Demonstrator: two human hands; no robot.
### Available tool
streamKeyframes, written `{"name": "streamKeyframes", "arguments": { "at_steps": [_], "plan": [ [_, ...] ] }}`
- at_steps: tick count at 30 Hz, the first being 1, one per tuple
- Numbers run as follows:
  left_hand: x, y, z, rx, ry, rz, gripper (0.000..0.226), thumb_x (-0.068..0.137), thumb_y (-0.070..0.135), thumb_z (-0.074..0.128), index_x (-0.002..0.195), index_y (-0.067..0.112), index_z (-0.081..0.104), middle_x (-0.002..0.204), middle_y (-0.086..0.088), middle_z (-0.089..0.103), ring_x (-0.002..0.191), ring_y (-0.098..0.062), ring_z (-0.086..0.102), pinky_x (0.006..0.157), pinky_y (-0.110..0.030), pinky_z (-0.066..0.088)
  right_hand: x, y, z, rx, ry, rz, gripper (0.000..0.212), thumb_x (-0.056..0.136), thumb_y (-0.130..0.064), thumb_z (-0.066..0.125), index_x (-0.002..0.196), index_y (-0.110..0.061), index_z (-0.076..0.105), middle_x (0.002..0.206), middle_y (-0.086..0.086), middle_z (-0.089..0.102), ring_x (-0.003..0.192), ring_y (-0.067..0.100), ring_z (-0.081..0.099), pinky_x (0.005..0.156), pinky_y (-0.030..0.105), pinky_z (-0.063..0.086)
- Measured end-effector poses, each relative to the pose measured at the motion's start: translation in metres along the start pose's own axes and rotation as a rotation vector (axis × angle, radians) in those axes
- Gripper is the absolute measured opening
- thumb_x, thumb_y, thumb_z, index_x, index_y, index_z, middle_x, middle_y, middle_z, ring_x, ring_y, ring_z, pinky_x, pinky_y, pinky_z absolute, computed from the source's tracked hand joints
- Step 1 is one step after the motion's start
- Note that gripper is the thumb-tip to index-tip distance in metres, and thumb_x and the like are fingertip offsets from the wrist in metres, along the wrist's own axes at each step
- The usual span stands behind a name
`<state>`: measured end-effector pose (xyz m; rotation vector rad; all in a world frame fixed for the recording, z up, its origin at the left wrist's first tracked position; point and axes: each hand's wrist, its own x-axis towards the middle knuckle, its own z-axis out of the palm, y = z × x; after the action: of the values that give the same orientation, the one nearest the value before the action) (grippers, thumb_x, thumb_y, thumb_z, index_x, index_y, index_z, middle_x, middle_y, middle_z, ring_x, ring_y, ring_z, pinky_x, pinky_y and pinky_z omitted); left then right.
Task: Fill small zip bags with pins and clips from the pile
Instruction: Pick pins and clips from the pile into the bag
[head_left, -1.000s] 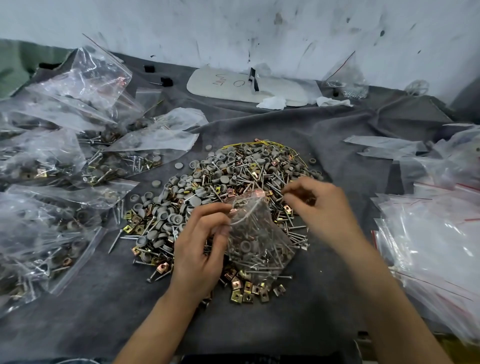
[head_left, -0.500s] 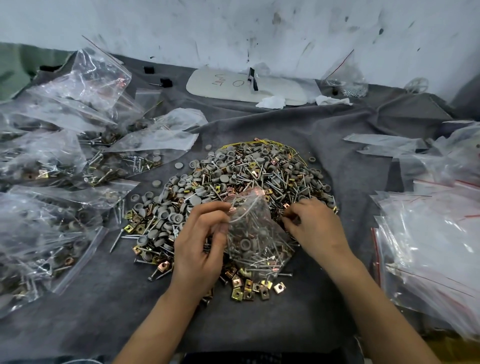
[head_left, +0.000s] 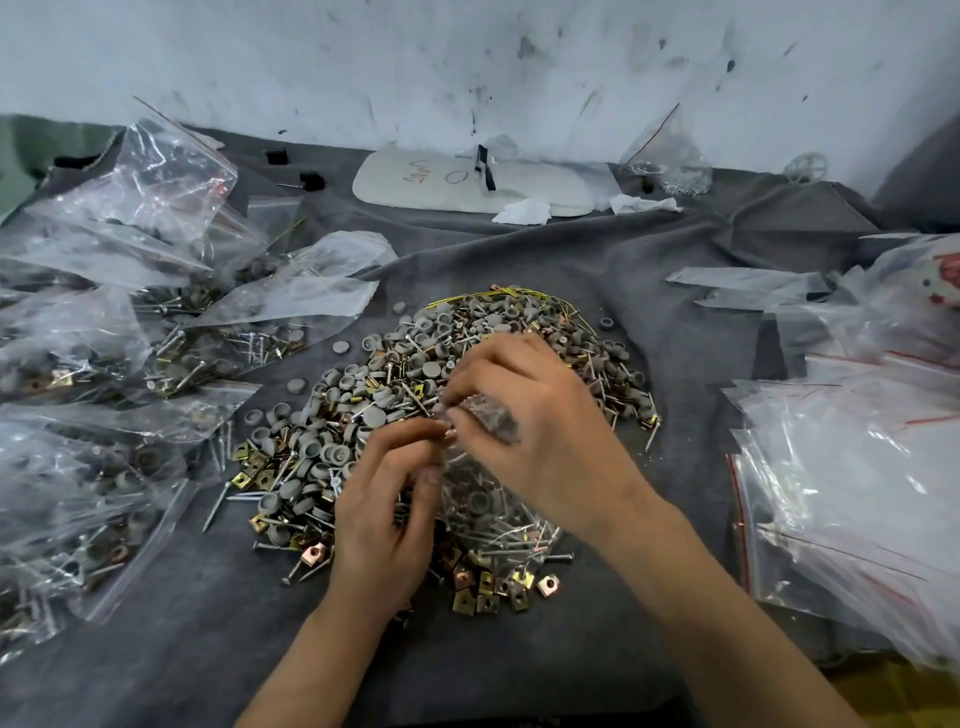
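While a person's left hand (head_left: 384, 519) is pinching one side of the mouth of a small zip bag (head_left: 488, 504) between curled thumb and fingers, the right hand (head_left: 535, 431) is arching over the same opening. Its thumb and bent fingertips are closing on the bunched plastic rim; whether any loose piece is caught between them cannot be told. The clear bag, partly loaded with pins and a grey cap, is sitting on the near edge of the pile (head_left: 415, 374) of pins, clips and grey caps, which is spreading across a grey cloth (head_left: 623, 291). Filled bags (head_left: 104, 338) are lying to the left, and flat empty bags (head_left: 857, 467) are lying heaped to the right.
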<state>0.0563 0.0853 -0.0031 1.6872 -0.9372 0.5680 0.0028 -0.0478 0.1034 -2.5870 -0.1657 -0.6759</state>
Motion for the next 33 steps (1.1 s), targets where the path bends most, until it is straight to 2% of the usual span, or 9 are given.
{"name": "streamKeyframes", "arguments": {
  "at_steps": [3, 8, 11, 13, 20, 24, 26, 29, 33],
  "plan": [
    [0.000, -0.001, 0.000, 0.008, 0.007, -0.007, 0.012, 0.092, 0.013, 0.048, 0.102, 0.016, 0.054, 0.116, 0.008, 0.054, 0.111, 0.006, 0.052, 0.088, -0.008, 0.038, -0.006, 0.010, 0.003, 0.029, -0.030, 0.036, 0.018, 0.087, -0.017, 0.065, 0.102, -0.008, 0.070, 0.109, 0.002, 0.062, 0.108, 0.016, 0.052, 0.096, 0.027, 0.043],
    [0.000, -0.001, 0.001, -0.019, 0.013, -0.034, 0.011, 0.092, 0.012, 0.048, 0.099, 0.018, 0.054, 0.109, -0.006, 0.062, 0.108, -0.001, 0.057, 0.090, -0.011, 0.040, -0.009, 0.065, -0.006, 0.106, 0.323, 0.284, 0.010, 0.085, -0.011, 0.065, 0.093, -0.013, 0.071, 0.094, -0.003, 0.066, 0.088, 0.008, 0.061, 0.082, 0.016, 0.046],
    [-0.001, -0.001, 0.001, -0.034, 0.011, -0.049, 0.010, 0.092, 0.013, 0.048, 0.099, 0.018, 0.054, 0.109, -0.006, 0.062, 0.108, -0.002, 0.057, 0.089, -0.011, 0.041, -0.019, 0.112, 0.003, -0.018, 0.142, 0.606, 0.015, 0.085, -0.008, 0.066, 0.098, -0.013, 0.071, 0.102, 0.004, 0.066, 0.094, 0.019, 0.062, 0.085, 0.027, 0.047],
    [-0.001, -0.001, 0.001, -0.043, 0.014, -0.061, 0.010, 0.092, 0.014, 0.048, 0.099, 0.018, 0.054, 0.109, -0.007, 0.062, 0.108, -0.005, 0.058, 0.089, -0.012, 0.042, -0.033, 0.128, 0.016, -0.079, 0.045, 0.670, 0.017, 0.084, -0.009, 0.067, 0.100, -0.014, 0.070, 0.106, 0.005, 0.065, 0.098, 0.023, 0.060, 0.088, 0.032, 0.048],
    [0.000, 0.000, 0.000, -0.049, 0.010, -0.070, 0.011, 0.092, 0.014, 0.048, 0.099, 0.019, 0.054, 0.109, -0.006, 0.062, 0.108, -0.004, 0.058, 0.088, -0.013, 0.043, -0.034, 0.129, 0.024, -0.164, 0.100, 0.599, 0.014, 0.081, -0.010, 0.071, 0.083, -0.018, 0.060, 0.093, -0.004, 0.062, 0.097, 0.023, 0.053, 0.080, 0.030, 0.038],
    [0.001, 0.002, 0.000, -0.024, 0.012, -0.059, 0.011, 0.091, 0.013, 0.048, 0.099, 0.018, 0.054, 0.110, -0.002, 0.060, 0.108, 0.001, 0.056, 0.087, -0.010, 0.041, -0.020, 0.087, 0.008, 0.172, 0.319, 0.568, 0.013, 0.080, -0.013, 0.073, 0.079, -0.019, 0.062, 0.080, -0.007, 0.063, 0.083, 0.014, 0.058, 0.078, 0.035, 0.049],
    [0.001, 0.003, 0.000, -0.020, 0.013, -0.052, 0.011, 0.091, 0.012, 0.048, 0.099, 0.017, 0.054, 0.110, -0.002, 0.060, 0.108, 0.002, 0.055, 0.088, -0.009, 0.041, -0.011, 0.055, -0.002, 0.305, 0.367, 0.433, 0.012, 0.079, -0.016, 0.074, 0.079, -0.022, 0.064, 0.081, -0.010, 0.065, 0.081, 0.009, 0.059, 0.077, 0.027, 0.048],
    [0.001, 0.002, 0.000, -0.012, 0.010, -0.036, 0.011, 0.092, 0.012, 0.048, 0.100, 0.015, 0.055, 0.111, -0.002, 0.060, 0.109, 0.003, 0.055, 0.088, -0.009, 0.040, 0.000, 0.014, -0.008, 0.327, 0.254, 0.191, 0.012, 0.078, -0.015, 0.075, 0.084, -0.022, 0.066, 0.083, -0.018, 0.062, 0.086, 0.004, 0.056, 0.078, 0.013, 0.043],
    [0.001, 0.001, 0.000, -0.007, 0.013, -0.032, 0.013, 0.092, 0.011, 0.048, 0.102, 0.014, 0.055, 0.115, 0.006, 0.056, 0.111, 0.005, 0.053, 0.090, -0.008, 0.039, 0.003, 0.004, 0.001, 0.185, 0.041, 0.055, 0.010, 0.078, -0.010, 0.074, 0.087, -0.009, 0.070, 0.087, -0.009, 0.065, 0.092, 0.012, 0.054, 0.082, 0.020, 0.042]
  ]
}}
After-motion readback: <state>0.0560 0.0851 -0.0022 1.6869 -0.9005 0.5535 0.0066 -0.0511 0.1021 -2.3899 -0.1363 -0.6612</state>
